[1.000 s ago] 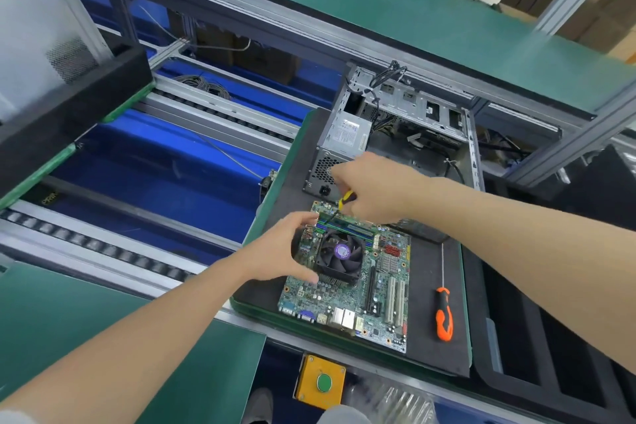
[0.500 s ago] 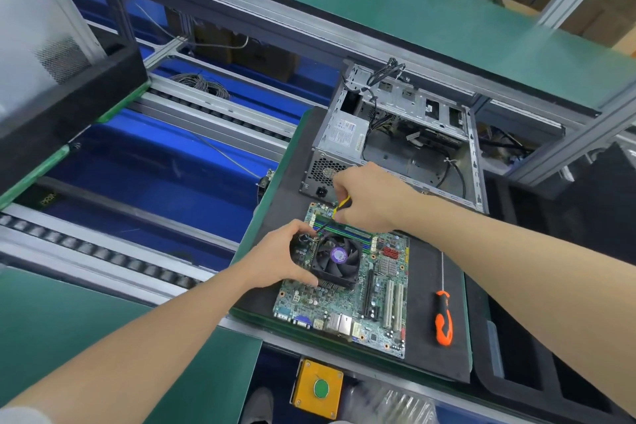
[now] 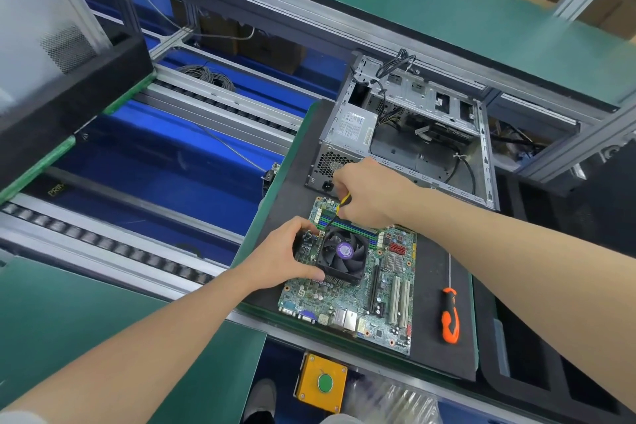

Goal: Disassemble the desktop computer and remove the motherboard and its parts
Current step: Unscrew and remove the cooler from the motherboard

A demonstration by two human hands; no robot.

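Yellow and black mark the handle of the small screwdriver (image 3: 344, 200). The right hand (image 3: 373, 196) grips it with the fingers curled tight round it. The shaft slants down and to the left, and its tip is at the far-left corner of the cooler fan (image 3: 342, 253). Whether the tip is seated in a screw head: cannot tell.

Left hand (image 3: 278, 258) cups the left side of the cooler fan. The forefinger arches over the fan's far-left corner and the thumb presses at its near-left corner.

Cooler fan: black, purple sticker on the hub, mounted on the motherboard (image 3: 309, 296). The motherboard lies flat on the black mat (image 3: 430, 286), port edge toward the person. Memory sticks (image 3: 327, 217) sit in the slots along its far edge, partly under the right hand.

Computer case (image 3: 423, 148): open, on the same mat just beyond the motherboard. The power supply (image 3: 351, 126) is at its left end, with loose cables inside. An orange screwdriver (image 3: 450, 315) lies on the mat to the right of the board, apart from it. A yellow box with a green button (image 3: 321, 382) sits below the mat's near edge.

Against 0.5 s ago: both hands keep the same grips at the same spots. The board, case and orange screwdriver have not moved. Against 1.0 s ago: only the view differs, tilted so that more of the case shows.
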